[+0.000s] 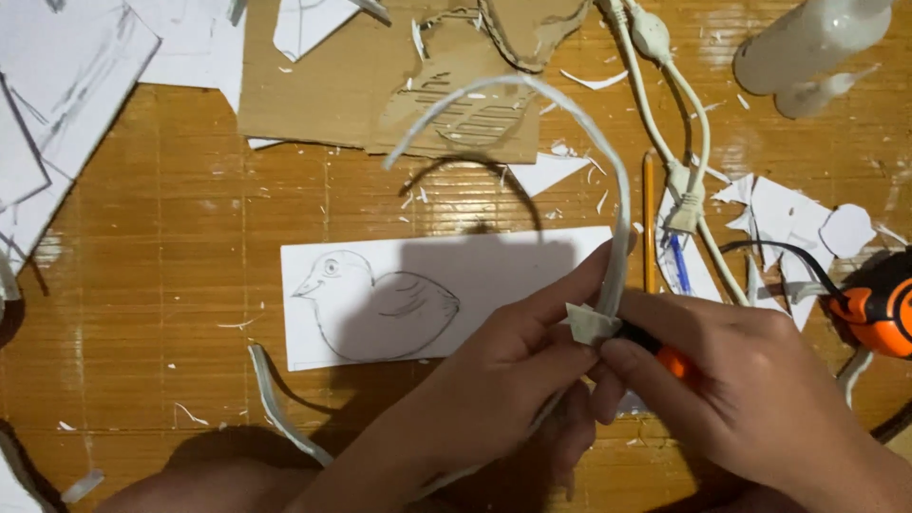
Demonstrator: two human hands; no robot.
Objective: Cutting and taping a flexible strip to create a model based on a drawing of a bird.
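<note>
Fingers [560, 313] of both hands pinch curved white strip [608, 171]

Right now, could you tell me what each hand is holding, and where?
The left hand pinches the curved white strip near its lower end, at a folded piece. The right hand grips an orange-and-black tool by its body.

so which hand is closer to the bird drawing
Left. The left hand lies over the lower right corner of the bird drawing, holding the curved white strip. The right hand sits further right, off the paper, gripping an orange-tipped tool.
</note>
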